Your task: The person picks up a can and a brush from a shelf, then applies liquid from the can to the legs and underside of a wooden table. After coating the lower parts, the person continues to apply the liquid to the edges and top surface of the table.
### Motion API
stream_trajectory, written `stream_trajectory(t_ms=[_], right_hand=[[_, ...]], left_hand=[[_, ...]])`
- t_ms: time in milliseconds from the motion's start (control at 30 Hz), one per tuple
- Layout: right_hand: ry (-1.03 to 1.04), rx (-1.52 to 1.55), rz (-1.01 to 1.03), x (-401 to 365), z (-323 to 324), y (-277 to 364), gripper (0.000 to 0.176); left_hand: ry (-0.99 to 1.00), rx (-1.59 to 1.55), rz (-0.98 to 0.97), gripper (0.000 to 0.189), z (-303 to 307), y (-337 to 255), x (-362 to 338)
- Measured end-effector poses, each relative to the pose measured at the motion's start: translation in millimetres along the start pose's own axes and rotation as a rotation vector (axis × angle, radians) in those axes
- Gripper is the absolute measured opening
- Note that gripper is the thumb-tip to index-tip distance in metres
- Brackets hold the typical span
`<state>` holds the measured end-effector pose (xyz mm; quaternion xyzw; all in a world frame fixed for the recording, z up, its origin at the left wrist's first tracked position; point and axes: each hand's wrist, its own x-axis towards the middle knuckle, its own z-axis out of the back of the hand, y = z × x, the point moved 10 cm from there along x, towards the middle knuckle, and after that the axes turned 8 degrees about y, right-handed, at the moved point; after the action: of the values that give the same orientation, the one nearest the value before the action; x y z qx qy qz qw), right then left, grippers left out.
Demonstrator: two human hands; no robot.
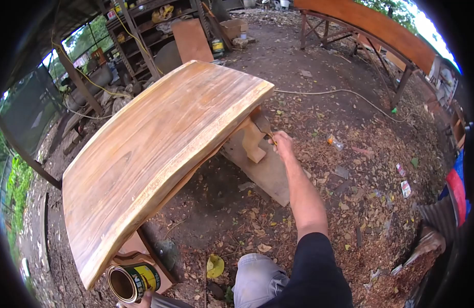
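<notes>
A thick wooden slab table (pixel 165 138) with a pale live edge stands before me. My right hand (pixel 282 143) is closed round the handle of a paintbrush (pixel 261 123), whose head is against or close to the underside of the slab at its right end, by a carved wooden leg (pixel 252 143). At the lower left, my left hand (pixel 143 300) holds an open can (pixel 126 284) with a yellow and green label, close to the slab's near corner. The can's inside looks brown. Most of my left hand is hidden behind the can.
A long reddish-brown table (pixel 370 31) stands at the back right. Shelves (pixel 139 36) with cans and clutter are at the back left. A hose (pixel 345 91) lies across the leaf-strewn ground. A board (pixel 270 174) lies under the leg.
</notes>
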<state>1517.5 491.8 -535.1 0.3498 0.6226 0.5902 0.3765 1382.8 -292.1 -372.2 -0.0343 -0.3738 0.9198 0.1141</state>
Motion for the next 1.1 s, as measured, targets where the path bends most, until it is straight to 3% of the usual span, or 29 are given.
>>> stream_trajectory(t_ms=[233, 333, 433, 533, 633, 733, 833, 867, 933, 1033, 1100], right_hand=[[-0.004, 0.272, -0.096, 12.0, 14.0, -86.3, 0.025], [0.017, 0.472, -0.181, 15.3, 0.9, -159.8, 0.027], [0.001, 0.567, -0.216, 0.6, -12.5, -195.7, 0.024], [-0.021, 0.548, -0.302, 4.1, -16.2, -245.3, 0.025], [-0.041, 0.477, -0.369, 5.1, -22.1, -274.4, 0.02], [-0.127, 0.128, -0.393, 6.2, -10.0, -287.1, 0.022], [-0.14, -0.248, -0.284, 8.5, 8.7, -258.4, 0.03], [-0.151, -0.426, -0.322, 6.7, 16.7, -255.9, 0.032], [-0.177, -0.781, -0.382, 9.7, 31.5, -243.6, 0.036], [-0.269, -0.737, -0.507, -3.1, 47.3, -235.7, 0.047], [-0.226, -0.743, -0.494, -10.7, 45.0, -219.9, 0.043]], left_hand=[[0.018, 0.002, -0.017, 0.089, -15.3, -22.9, 2.7], [0.098, -0.121, -0.054, 0.084, -30.0, -6.9, 12.8], [0.038, -0.329, -0.172, 0.084, -37.6, -42.3, 12.1], [0.056, -0.345, -0.177, 0.083, -46.0, -42.8, 17.2], [0.011, -0.368, -0.204, 0.081, -50.1, -42.6, 18.9], [-0.026, -0.368, -0.222, 0.08, -49.9, -43.6, 17.3], [0.083, -0.25, -0.151, 0.076, -54.5, -37.2, 20.7], [0.06, -0.362, -0.174, 0.07, -54.8, -38.5, 21.4], [0.073, -0.245, -0.105, 0.069, -56.2, -32.7, 21.3], [0.105, -0.102, -0.034, 0.072, -56.3, -25.2, 19.8], [0.125, -0.017, 0.0, 0.077, -55.5, -19.9, 19.7]])
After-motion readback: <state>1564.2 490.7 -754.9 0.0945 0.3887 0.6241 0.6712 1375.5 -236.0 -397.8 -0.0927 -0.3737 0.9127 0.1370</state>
